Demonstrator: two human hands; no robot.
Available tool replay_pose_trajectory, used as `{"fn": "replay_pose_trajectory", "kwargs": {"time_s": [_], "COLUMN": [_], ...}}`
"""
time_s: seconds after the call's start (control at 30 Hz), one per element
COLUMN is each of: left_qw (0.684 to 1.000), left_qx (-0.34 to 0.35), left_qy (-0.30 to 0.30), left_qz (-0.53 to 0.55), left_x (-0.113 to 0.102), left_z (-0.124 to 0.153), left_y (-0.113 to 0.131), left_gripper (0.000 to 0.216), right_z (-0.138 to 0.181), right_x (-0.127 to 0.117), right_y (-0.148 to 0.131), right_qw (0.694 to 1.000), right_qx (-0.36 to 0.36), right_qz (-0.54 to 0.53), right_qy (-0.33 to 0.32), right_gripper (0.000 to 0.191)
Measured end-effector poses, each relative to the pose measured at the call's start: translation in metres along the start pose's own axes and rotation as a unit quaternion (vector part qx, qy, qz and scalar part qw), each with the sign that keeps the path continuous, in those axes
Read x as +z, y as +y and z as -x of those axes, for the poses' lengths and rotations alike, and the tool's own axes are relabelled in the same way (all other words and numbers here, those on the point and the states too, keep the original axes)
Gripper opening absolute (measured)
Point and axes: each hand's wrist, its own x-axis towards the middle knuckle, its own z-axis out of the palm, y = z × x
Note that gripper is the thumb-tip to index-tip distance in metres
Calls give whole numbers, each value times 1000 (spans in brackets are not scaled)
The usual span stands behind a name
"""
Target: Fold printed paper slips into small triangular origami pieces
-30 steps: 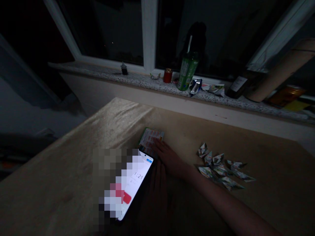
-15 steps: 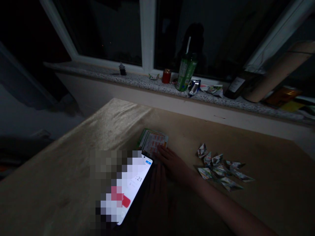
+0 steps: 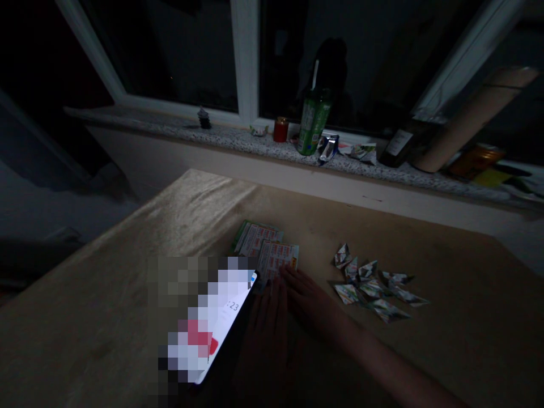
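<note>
A printed paper sheet [image 3: 276, 256] with reddish blocks of text lies on the table, partly overlapping a stack of similar papers [image 3: 255, 233]. My right hand [image 3: 308, 294] rests on its near right corner, fingers stretched out and thumb hidden. Beside it, my left hand [image 3: 270, 314] lies with straight fingers, their tips at the sheet's near edge; this hand is very dark. A lit phone [image 3: 225, 323], partly blurred out, is just left of my left hand. To the right of my right hand sit several folded paper pieces [image 3: 369, 287] in a loose cluster.
Behind the table [image 3: 442, 255] runs a speckled windowsill [image 3: 238, 141]. On it stand a small dark object [image 3: 204, 118], a red jar [image 3: 280, 130], a green can [image 3: 313, 126], a crumpled foil wrapper [image 3: 328, 148], a dark bottle [image 3: 397, 144] and a leaning cardboard tube [image 3: 471, 119].
The top printed sheet has slid off the stack toward me and to the right, with my right hand on it. My left fingers now reach its near edge. The camera view has shifted slightly.
</note>
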Motion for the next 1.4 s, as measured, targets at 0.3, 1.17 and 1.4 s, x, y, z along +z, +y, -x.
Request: {"fn": "replay_pose_trajectory", "kwargs": {"time_s": [0.3,1.17,1.4], "left_qw": [997,955,936], "left_qx": [72,273,330], "left_qy": [-24,-107,-110], "left_qz": [1,-49,-53], "left_x": [14,25,33], "left_z": [3,15,8], "left_y": [-2,16,25], "left_gripper": [52,69,74], "right_z": [37,147,171], "right_x": [1,-32,-39], "right_y": [-8,-30,-33], "right_qw": [1000,998,997], "right_qx": [0,12,28], "right_qz": [-3,-37,-41], "right_qy": [11,-46,-54], "right_gripper": [55,61,68]}}
